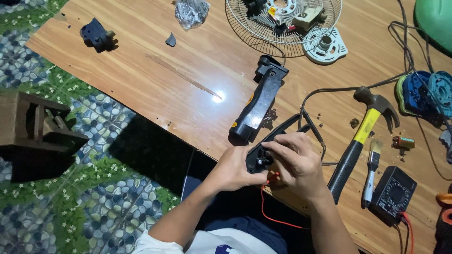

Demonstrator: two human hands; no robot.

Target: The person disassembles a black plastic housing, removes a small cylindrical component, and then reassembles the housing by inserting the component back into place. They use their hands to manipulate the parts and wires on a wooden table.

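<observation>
Your left hand (235,169) gripping a black casing (260,157), your right hand (295,162) pinching into it, red wire (273,214) trailing below, black handle (258,106) just beyond, yellow-necked hammer (362,136) and brush (372,171) right, clear crinkled bag (190,11) far across the tabletop (155,75).

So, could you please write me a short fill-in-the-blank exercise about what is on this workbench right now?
1. Both hands, left hand and right hand, hold a small ____ plastic part.
2. The hammer has a grip band coloured ____.
3. The paintbrush lies between the hammer and the ____.
4. The fan guard is made of ____.

Missing words: black; yellow; multimeter; wire
</observation>
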